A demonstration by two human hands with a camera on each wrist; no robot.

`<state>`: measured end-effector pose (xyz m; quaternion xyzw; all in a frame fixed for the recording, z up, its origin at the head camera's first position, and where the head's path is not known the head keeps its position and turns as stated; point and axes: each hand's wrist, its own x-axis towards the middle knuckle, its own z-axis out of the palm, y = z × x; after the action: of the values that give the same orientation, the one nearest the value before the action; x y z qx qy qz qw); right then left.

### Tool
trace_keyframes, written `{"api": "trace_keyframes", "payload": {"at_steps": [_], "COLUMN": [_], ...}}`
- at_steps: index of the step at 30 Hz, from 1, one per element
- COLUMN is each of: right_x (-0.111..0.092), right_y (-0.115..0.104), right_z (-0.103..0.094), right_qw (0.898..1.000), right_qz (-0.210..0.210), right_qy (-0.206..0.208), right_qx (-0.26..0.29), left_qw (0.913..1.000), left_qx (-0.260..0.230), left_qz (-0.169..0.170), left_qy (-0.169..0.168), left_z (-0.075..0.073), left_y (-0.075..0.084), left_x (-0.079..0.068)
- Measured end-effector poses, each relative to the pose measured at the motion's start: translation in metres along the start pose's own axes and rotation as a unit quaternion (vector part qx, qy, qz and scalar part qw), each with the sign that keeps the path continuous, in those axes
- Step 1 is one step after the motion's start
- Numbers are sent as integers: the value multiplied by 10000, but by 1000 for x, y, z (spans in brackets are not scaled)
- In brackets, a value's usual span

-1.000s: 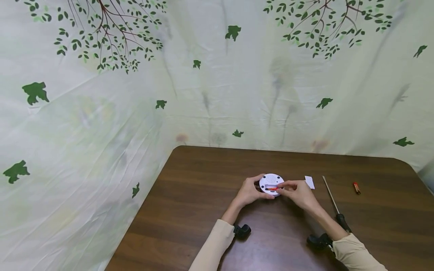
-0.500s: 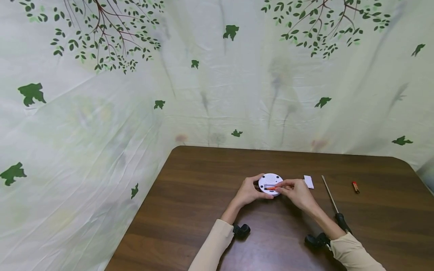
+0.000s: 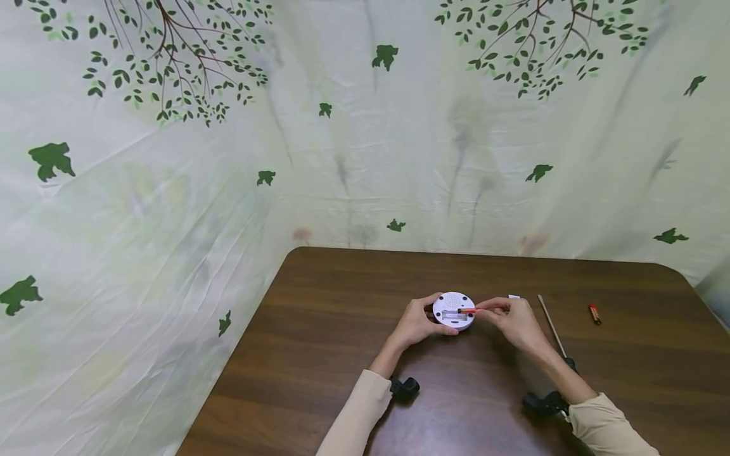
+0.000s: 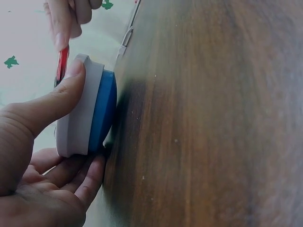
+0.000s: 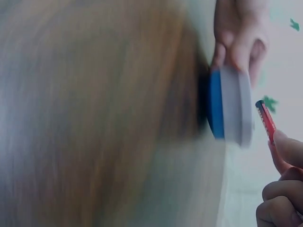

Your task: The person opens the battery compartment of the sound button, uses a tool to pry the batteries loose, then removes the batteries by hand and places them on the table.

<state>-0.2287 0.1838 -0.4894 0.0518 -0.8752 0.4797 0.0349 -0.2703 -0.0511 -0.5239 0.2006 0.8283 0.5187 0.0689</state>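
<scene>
My left hand grips a round device by its rim, thumb on the near edge and fingers beneath. Its white underside faces up, with small dark feet, a patch of holes and an uncovered battery compartment. The blue half of the device is turned down towards the table. My right hand pinches a red battery with a black end between thumb and fingertips. In the right wrist view the battery is apart from the device, held over the white side. The inside of the compartment is hidden in both wrist views.
A second red battery lies on the brown wooden table to the right. Between it and my right hand lies a screwdriver, its handle mostly behind my forearm. A small white piece peeks out behind my right hand.
The battery in my right hand has come up out of the device's compartment and moved slightly right. My left hand keeps its grip on the device.
</scene>
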Motion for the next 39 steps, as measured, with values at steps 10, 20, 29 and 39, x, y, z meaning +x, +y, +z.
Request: {"api": "trace_keyframes", "payload": {"at_steps": [10,20,29,39], "right_x": [-14,-28,-34,-43], "right_y": [30,82,104,113], "right_z": [-67,-136,-154,-154], "right_qw": [9949,9676,9342,9340], "right_qz": [727,1927,2791,2740], "right_qy": [639,1563,2178,2109], "right_qx": [-296,-472,-445,-904], "left_qw": [10000,9998,9999,9999], "left_qx": [7,-55,18,71], "left_qz": [-88,-190,-166,-153], "left_qy": [30,16,-20,-33], "left_z": [1,-1,0,1], "left_y": [-3,0,1,1], "left_x": [1,-1,1,2]}}
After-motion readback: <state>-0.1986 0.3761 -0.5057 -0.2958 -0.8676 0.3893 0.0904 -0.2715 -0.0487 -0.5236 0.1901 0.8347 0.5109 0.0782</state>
